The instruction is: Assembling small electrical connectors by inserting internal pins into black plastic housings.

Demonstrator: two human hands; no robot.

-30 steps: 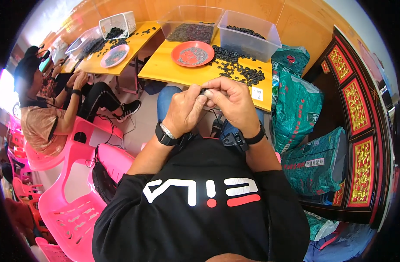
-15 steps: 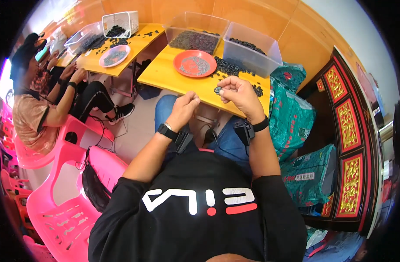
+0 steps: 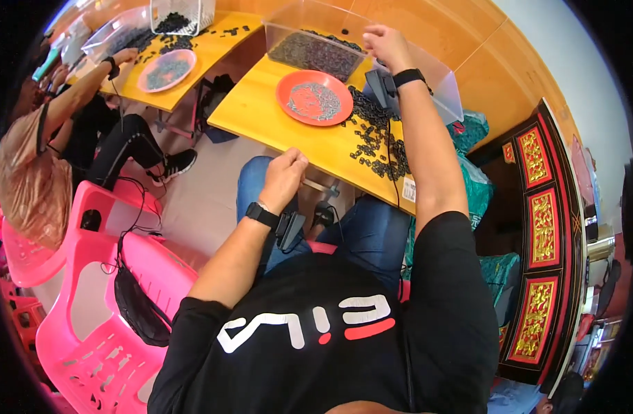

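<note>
My right hand (image 3: 387, 47) reaches over the far side of the yellow table (image 3: 242, 110), its fingers apart beside the left clear plastic bin (image 3: 278, 36). One small black part (image 3: 345, 32) shows in the air above the black parts (image 3: 316, 55) heaped in that bin. My left hand (image 3: 285, 178) stays low in front of the table's near edge, fingers pinched together; what they hold, if anything, is hidden. Between the hands, a red plate (image 3: 283, 93) carries many tiny grey pieces (image 3: 320, 103). Loose black ring-like parts (image 3: 377, 148) lie to the plate's right.
A second clear bin (image 3: 441, 86) stands behind my right forearm. Green bags (image 3: 474, 193) sit right of the table, near a dark carved cabinet (image 3: 543, 214). At left, another person (image 3: 37, 176) reaches over a neighbouring table (image 3: 216, 45). A pink chair (image 3: 158, 272) is beside me.
My right hand has moved from in front of the plate up to the left bin, and the small black part has left its fingers. My left hand has hardly moved.
</note>
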